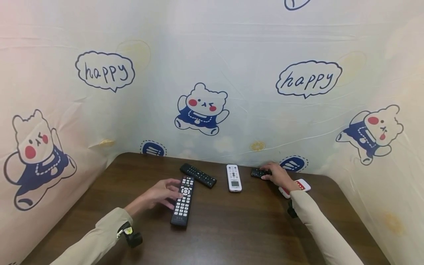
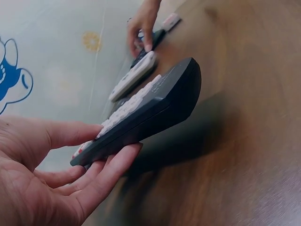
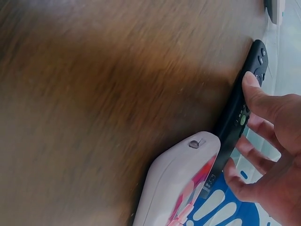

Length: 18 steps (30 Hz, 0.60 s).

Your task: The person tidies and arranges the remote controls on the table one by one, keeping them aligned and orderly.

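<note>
My left hand (image 1: 162, 193) pinches a long black remote control (image 1: 181, 209) with white buttons, thumb over the keys and fingers beneath. In the left wrist view that remote (image 2: 160, 108) is tilted and held above the table, its shadow below. At the back right, my right hand (image 1: 279, 176) grips a slim black remote (image 1: 256, 172) by its edges. The right wrist view has the thumb on one side of this black remote (image 3: 229, 134) and fingers on the other; it lies beside a white remote with a red face (image 3: 181, 174).
Another black remote (image 1: 202, 177) lies slantwise behind the held one. A white remote with a small screen (image 1: 235, 178) lies at the back middle. The red-and-white remote (image 1: 306, 185) is partly behind my right wrist. A printed cloth (image 1: 245, 121) encloses the brown table (image 1: 228, 232).
</note>
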Motion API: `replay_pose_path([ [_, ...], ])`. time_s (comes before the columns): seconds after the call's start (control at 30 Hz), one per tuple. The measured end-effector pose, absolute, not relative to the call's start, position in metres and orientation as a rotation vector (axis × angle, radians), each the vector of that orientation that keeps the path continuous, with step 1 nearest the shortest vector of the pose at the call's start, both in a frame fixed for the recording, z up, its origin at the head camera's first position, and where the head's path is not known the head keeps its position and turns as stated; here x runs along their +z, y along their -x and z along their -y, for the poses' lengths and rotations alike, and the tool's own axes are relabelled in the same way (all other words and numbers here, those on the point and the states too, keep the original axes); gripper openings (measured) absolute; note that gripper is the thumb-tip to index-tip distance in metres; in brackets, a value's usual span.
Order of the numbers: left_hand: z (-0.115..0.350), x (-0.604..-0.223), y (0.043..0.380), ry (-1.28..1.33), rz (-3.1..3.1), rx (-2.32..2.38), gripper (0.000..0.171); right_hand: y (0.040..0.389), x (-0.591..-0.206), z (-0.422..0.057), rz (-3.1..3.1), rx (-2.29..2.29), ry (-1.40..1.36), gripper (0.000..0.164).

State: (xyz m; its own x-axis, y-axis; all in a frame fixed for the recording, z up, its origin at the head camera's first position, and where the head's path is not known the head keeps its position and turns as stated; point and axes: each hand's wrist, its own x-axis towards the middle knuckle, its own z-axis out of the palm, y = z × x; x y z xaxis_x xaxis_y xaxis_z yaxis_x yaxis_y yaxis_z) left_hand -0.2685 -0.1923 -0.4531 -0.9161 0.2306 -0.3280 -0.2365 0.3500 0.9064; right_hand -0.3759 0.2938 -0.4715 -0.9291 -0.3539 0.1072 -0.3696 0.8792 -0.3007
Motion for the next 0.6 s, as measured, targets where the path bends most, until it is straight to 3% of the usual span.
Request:
replay_pose_path([
  [0.6, 0.17, -0.46, 0.26, -0.031, -2.252, 1.548, 0.073, 0.375, -0.471, -0.291, 2.996, 0.504, -0.561, 0.035],
])
